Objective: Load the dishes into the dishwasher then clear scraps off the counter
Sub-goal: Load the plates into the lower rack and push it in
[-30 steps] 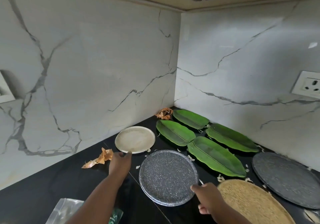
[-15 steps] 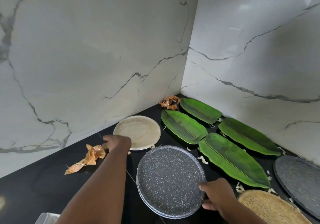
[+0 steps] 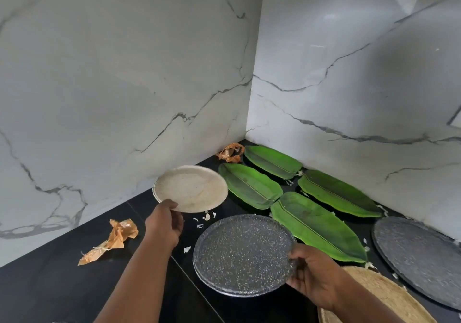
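Left hand [image 3: 163,225] pinched the near rim of the cream plate [image 3: 190,188], which was tilted, far edge toward the wall. Right hand [image 3: 311,272] gripped the right rim of the speckled grey plate [image 3: 240,252], thumb on top, plate near level above the black counter [image 3: 50,285]. The 2 plates sat side by side, apart, cream one farther back and left. Each hand was nearest its own plate. 4 green leaf dishes [image 3: 250,185] lay behind, long axes running back-left to front-right, closer to the right hand. Judged: both plates mid-lift; dishwasher not visible

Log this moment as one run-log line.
left hand: grips round cream plate | right hand: grips speckled grey round plate | peel scraps on black counter
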Demonstrator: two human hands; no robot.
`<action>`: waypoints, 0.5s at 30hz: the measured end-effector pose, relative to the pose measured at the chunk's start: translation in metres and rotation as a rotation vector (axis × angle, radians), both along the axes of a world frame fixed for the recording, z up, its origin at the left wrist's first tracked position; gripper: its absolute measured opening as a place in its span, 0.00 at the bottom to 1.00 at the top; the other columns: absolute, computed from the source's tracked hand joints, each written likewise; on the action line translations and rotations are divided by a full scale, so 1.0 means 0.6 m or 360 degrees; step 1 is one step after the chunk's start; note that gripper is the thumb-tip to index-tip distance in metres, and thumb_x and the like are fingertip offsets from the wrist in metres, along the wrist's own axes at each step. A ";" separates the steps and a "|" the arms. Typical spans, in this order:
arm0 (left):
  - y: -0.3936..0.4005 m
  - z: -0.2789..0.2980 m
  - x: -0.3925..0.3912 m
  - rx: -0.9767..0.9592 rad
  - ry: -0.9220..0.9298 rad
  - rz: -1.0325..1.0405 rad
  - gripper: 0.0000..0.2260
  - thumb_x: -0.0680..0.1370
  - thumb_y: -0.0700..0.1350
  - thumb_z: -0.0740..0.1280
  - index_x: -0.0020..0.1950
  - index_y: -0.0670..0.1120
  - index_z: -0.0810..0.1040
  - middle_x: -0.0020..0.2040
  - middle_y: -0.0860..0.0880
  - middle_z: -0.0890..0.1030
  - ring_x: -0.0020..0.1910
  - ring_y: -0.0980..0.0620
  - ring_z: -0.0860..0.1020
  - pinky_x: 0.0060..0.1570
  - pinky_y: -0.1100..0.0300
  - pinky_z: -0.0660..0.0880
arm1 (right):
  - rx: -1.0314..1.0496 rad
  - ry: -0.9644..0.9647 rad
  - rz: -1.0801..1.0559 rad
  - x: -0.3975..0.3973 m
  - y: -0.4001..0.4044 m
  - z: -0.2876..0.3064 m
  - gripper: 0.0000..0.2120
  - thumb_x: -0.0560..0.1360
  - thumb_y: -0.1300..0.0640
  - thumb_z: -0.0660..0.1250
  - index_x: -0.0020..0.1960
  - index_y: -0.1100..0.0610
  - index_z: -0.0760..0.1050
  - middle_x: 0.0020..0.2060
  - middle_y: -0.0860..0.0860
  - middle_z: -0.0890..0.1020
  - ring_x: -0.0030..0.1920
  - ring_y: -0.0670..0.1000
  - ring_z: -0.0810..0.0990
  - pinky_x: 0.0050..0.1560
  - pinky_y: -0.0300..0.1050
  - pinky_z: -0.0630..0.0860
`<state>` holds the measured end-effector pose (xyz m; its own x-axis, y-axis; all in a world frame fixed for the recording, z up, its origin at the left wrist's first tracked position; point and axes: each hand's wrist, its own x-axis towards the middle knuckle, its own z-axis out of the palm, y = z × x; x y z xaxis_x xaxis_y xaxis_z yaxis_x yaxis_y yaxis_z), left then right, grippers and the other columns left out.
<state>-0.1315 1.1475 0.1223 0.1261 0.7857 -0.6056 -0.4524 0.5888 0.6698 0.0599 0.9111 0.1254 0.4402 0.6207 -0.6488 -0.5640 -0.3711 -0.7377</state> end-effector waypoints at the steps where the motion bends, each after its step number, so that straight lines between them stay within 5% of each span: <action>1: -0.017 0.001 -0.001 0.0052 -0.0091 -0.0005 0.11 0.74 0.36 0.64 0.56 0.44 0.74 0.40 0.48 0.75 0.37 0.54 0.74 0.35 0.62 0.72 | 0.0037 0.0049 -0.0030 0.003 -0.010 0.004 0.13 0.71 0.69 0.62 0.56 0.66 0.74 0.42 0.60 0.79 0.34 0.56 0.79 0.30 0.45 0.79; 5: -0.084 0.029 0.002 0.0211 -0.0469 -0.0129 0.16 0.76 0.41 0.61 0.65 0.45 0.72 0.56 0.46 0.79 0.49 0.48 0.78 0.41 0.55 0.76 | 0.0138 0.0141 -0.0222 0.021 -0.069 0.014 0.18 0.67 0.68 0.60 0.55 0.63 0.74 0.44 0.58 0.80 0.34 0.56 0.80 0.34 0.46 0.80; 10: -0.159 0.075 0.053 0.0373 -0.0812 -0.0711 0.17 0.78 0.47 0.61 0.67 0.46 0.72 0.61 0.43 0.80 0.59 0.40 0.78 0.53 0.40 0.77 | 0.0330 0.0161 -0.0619 0.054 -0.187 0.036 0.15 0.67 0.66 0.58 0.53 0.59 0.74 0.41 0.54 0.79 0.30 0.52 0.80 0.30 0.43 0.80; 15: -0.277 0.080 0.163 0.0349 -0.0868 -0.1130 0.19 0.78 0.51 0.62 0.68 0.48 0.73 0.61 0.42 0.79 0.60 0.38 0.76 0.54 0.37 0.75 | 0.0436 0.0099 -0.0981 0.068 -0.365 0.042 0.16 0.65 0.64 0.59 0.53 0.59 0.73 0.38 0.54 0.79 0.33 0.52 0.78 0.33 0.43 0.80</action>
